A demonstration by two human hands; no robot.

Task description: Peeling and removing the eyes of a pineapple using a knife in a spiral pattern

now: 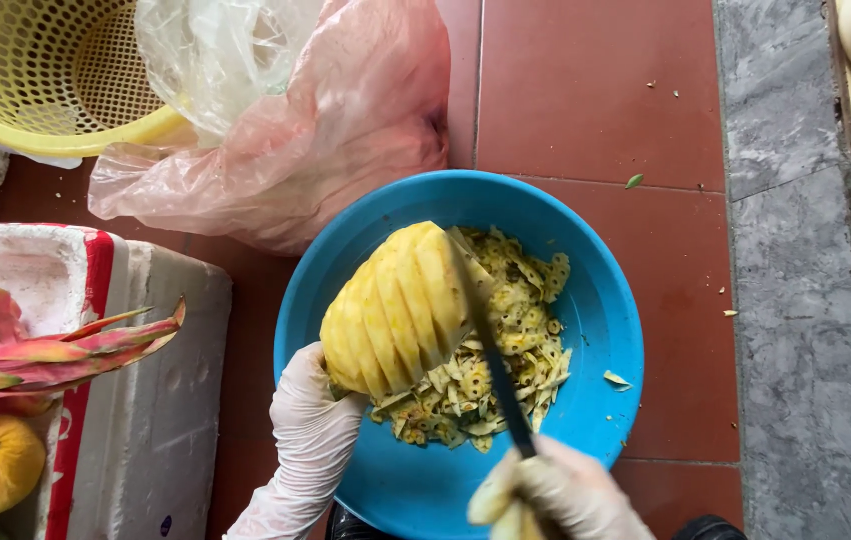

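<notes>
Gloved hands (545,490) over blue basin (605,300) on red, perhaps tiled, floor (585,90).

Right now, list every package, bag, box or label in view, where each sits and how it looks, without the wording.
Foam box: lower left, white, blocky, red band down its side, small dark mark near the bottom; fruit on top.
Plastic bag: top centre on the red tiles, pinkish, see-through, crumpled.
Clear liner: spilling from the yellow basket, top left.

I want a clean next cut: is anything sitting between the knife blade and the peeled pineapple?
Nothing visible does. The knife in the right hand already lies against the pineapple, which the left hand holds over the blue basin. Peel scraps lie below, not between.
</notes>
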